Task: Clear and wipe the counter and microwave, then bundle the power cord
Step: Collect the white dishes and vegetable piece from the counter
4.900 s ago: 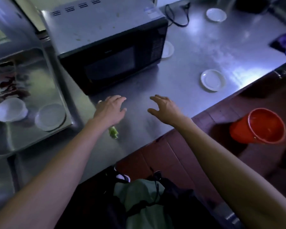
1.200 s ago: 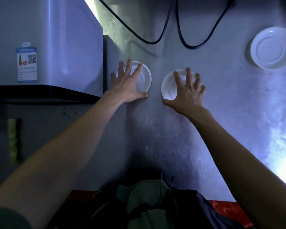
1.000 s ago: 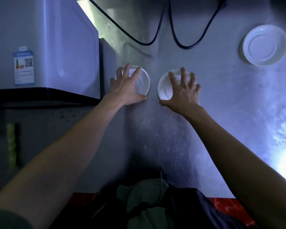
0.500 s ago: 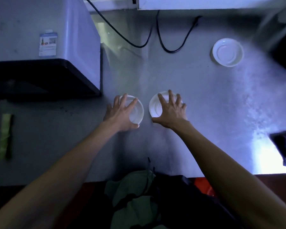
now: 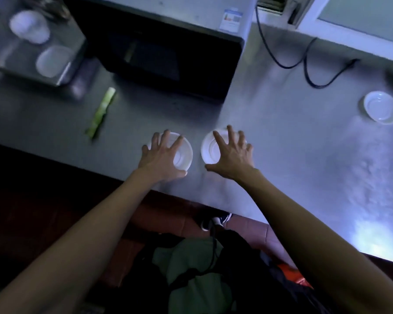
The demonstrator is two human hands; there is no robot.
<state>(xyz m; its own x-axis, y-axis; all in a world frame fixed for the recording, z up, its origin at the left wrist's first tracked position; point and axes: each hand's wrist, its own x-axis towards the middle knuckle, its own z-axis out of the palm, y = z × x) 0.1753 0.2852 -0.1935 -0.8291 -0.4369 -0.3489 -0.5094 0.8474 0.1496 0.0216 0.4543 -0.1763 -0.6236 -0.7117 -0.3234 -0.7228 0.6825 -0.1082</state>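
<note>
1. Both saucers now sit nearer the front edge of the surface (image 5: 293,155) than before.
2. Left hand (image 5: 161,156) lies spread on the left saucer (image 5: 184,152); right hand (image 5: 232,155) lies spread on the right saucer (image 5: 208,147).
3. Round, glossy white dishes on scuffed steel.
4. Black microwave (image 5: 163,46) behind; power cord (image 5: 304,64) loops beside it.

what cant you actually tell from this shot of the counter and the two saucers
All in the head view:
- Left saucer: the left hand covers most of it.
- Right saucer: the right hand covers its right side.
- Power cord: the microwave hides where it begins.
- Sticker on the microwave: print too small to read.
- Dishes in the tray at top left: motion blur hides what they are.
</note>
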